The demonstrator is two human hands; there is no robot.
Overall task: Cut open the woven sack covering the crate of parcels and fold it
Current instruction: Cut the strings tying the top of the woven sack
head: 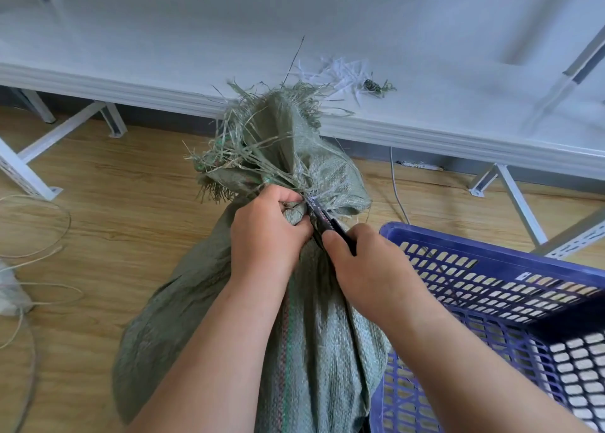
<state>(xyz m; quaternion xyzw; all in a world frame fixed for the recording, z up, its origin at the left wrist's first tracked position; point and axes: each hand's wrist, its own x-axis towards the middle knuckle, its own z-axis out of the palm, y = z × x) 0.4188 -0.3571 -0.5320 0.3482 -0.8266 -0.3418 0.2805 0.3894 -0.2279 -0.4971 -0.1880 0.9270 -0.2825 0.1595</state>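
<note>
Sack (327, 350): green woven plastic, on the floor against the blue crate (491, 288), neck bunched and frayed. Likely soft, slippery, light. Your left hand (265, 233) has its fingers clamped round the neck; keep hold there. Your right hand (366, 269) grips the cutter (324, 218), its tip at the neck.

The left hand (265, 233) grips the green woven sack (314, 350) at its bunched neck. Just beside it, the right hand (370, 269) holds a black cutter (322, 218) against the sack.
</note>
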